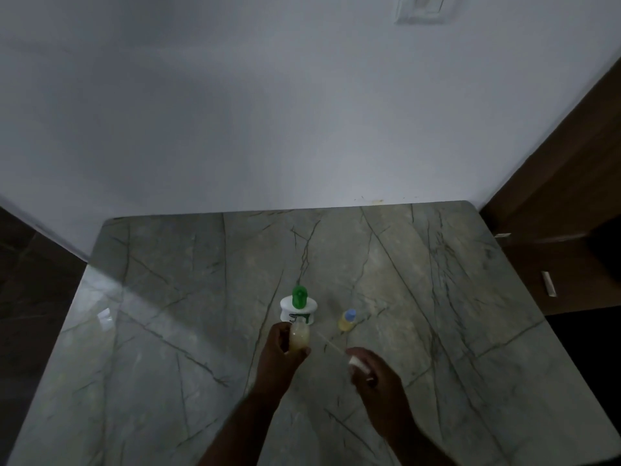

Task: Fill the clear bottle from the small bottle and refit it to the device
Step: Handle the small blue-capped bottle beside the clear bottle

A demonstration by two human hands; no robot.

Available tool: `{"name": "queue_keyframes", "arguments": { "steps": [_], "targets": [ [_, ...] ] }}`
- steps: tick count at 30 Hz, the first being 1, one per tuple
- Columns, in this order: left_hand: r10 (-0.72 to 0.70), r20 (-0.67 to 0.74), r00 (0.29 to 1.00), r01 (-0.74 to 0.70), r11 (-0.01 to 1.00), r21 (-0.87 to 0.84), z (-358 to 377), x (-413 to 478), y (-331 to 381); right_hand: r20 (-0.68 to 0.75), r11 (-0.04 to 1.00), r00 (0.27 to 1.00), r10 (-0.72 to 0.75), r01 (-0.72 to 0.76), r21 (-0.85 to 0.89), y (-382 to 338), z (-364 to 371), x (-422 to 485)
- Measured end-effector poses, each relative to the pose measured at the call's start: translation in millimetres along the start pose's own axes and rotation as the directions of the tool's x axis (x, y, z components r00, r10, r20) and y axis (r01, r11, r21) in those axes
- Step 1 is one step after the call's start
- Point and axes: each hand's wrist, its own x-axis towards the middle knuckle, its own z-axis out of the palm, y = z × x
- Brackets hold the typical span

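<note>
**Head view**

- Desk (168,331): grey-green marble top with dark veins. Its back edge meets a pale wall (235,112), and a patch of glare lies on its left part.
- Device (298,309): white body with a green top piece. It stands upright near the middle of the desk, just beyond the left hand.
- Clear bottle (299,336): upright in the left hand and holding pale yellowish liquid. It overlaps the lower front of the device, and whether the two touch cannot be told.
- Left hand (280,348): fingers and thumb are curled round the clear bottle, with the thumb tip at the bottle's lower right side. The forearm comes in from the bottom edge.
- Small bottle (347,320): yellowish body with its blue cap on. It stands upright on the desk to the right of the device, apart from the device and from both hands.
- White cap (355,361): pinched at the fingertips of the right hand.
- Thin rod (331,343): pale and straight, running from the white cap up and to the left. Its far end lies near the clear bottle, and contact cannot be told.
- Right hand (373,373): fingers are curled and pinch the white cap. It is to the right of the left hand and apart from it.
- Wall plate (420,8): white, at the top edge of the wall.
- Wooden panel (554,196): brown, to the right of the desk.
- White strip (548,283): small, beyond the desk's right edge.
</note>
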Motion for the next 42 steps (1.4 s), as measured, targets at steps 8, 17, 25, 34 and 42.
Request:
{"name": "queue_keyframes", "arguments": {
  "steps": [8, 17, 25, 34, 42],
  "targets": [
    [0.039, 0.027, 0.999, -0.04, 0.998, 0.044, 13, -10, 5, 0.098, 0.906, 0.921, -0.378, 0.39, -0.163, -110, -53, 58],
    [0.062, 0.031, 0.998, -0.064, 0.995, 0.07, 13, -19, 9, 0.427, 0.719, 0.848, -0.315, 0.507, -0.476, -126, -53, 85],
    [0.065, 0.028, 0.997, -0.067, 0.995, 0.078, 11, -22, 9, 0.463, 0.628, 0.839, -0.285, 0.529, -0.571, -137, -52, 85],
    [0.096, 0.055, 0.994, -0.101, 0.99, 0.093, 10, -22, 6, 0.509, 0.537, 0.793, -0.335, 0.605, -0.588, -154, -52, 96],
    [0.113, 0.089, 0.99, -0.123, 0.985, 0.119, 14, -18, 7, 0.601, 0.522, 0.754, -0.266, 0.637, -0.568, -143, -35, 103]
  ]
}}
